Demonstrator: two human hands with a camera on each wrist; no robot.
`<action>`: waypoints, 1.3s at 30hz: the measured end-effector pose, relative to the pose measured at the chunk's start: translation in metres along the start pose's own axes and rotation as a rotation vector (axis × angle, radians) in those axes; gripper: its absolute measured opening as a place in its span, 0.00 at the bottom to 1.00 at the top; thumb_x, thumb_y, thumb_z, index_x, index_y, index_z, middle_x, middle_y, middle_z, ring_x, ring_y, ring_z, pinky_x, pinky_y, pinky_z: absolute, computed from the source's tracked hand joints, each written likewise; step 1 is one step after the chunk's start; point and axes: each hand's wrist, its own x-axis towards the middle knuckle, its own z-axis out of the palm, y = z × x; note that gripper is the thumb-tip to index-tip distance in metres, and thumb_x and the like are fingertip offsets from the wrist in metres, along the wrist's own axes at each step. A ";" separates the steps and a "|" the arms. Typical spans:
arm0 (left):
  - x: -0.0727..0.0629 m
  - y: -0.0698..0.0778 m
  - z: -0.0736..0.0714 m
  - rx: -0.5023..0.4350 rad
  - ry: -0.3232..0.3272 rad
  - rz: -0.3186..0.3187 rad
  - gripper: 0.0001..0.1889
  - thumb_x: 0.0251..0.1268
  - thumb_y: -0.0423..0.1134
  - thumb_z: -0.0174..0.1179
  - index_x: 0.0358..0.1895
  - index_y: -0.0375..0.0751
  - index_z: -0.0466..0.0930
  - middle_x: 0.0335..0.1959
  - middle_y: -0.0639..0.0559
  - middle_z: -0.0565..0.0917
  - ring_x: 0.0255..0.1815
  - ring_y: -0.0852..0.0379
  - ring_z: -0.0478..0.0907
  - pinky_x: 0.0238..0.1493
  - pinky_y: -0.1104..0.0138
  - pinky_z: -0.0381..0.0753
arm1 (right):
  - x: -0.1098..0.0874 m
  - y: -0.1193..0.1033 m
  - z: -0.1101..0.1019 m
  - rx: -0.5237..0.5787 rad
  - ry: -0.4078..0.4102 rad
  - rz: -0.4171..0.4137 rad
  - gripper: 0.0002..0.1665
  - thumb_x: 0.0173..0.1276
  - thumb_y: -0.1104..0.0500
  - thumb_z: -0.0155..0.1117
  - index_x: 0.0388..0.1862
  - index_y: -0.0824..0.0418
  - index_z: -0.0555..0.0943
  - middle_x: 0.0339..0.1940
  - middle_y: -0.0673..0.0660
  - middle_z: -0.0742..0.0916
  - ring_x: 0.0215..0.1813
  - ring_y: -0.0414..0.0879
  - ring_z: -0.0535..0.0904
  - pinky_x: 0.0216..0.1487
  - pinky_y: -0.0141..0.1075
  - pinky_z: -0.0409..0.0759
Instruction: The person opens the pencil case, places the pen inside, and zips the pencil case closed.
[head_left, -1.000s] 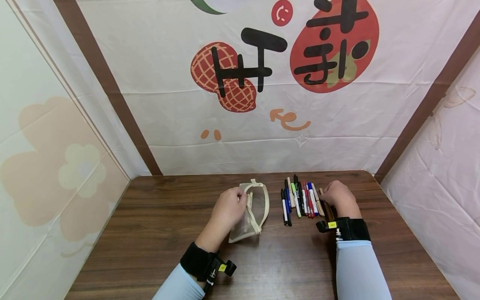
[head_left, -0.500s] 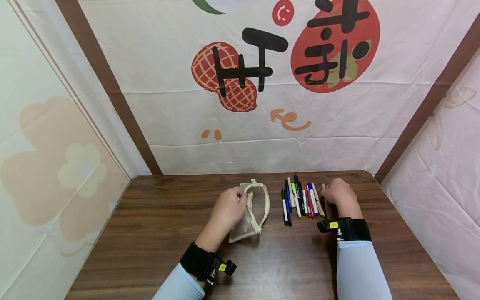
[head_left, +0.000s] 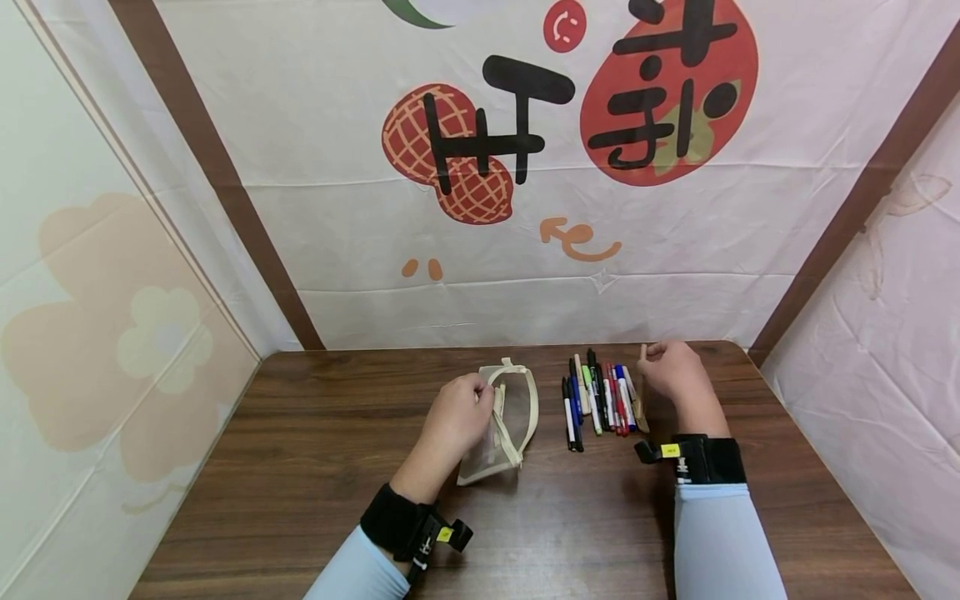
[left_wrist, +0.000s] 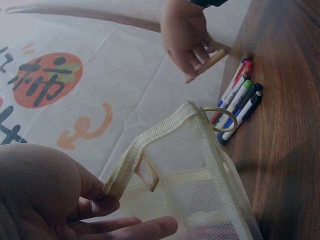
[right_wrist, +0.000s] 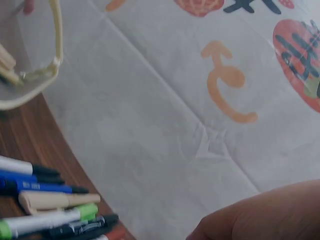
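Note:
My left hand (head_left: 456, 417) pinches the cream trim at the mouth of a see-through mesh zip pouch (head_left: 517, 408), which stands agape on the table. In the left wrist view, thumb and fingers grip this band (left_wrist: 122, 172), while a ring-shaped loop (left_wrist: 227, 120) sticks out at the far end. At the right end of the pen row, my right hand (head_left: 675, 375) holds up a slim tan pen (left_wrist: 212, 61) between thumb and fingers. Only part of that hand (right_wrist: 270, 215) enters the right wrist view, where its pen is hidden.
Several pens and markers (head_left: 600, 392) in black, blue, green, red and tan lie side by side between pouch and right hand. The brown wood table (head_left: 315, 467) ends at a white printed cloth wall (head_left: 360, 317); more cloth hangs at both sides.
The right hand has moved a little away toward the table's back edge, lifting the tan pen from the right end of the row. Left hand and pouch have stayed put.

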 end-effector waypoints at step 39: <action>0.000 0.000 -0.003 -0.010 -0.005 -0.012 0.15 0.88 0.42 0.55 0.42 0.40 0.87 0.37 0.45 0.86 0.33 0.51 0.79 0.36 0.60 0.77 | -0.027 -0.099 0.103 0.556 -0.317 -0.290 0.28 0.80 0.63 0.71 0.70 0.68 0.70 0.41 0.64 0.96 0.48 0.68 0.96 0.57 0.61 0.92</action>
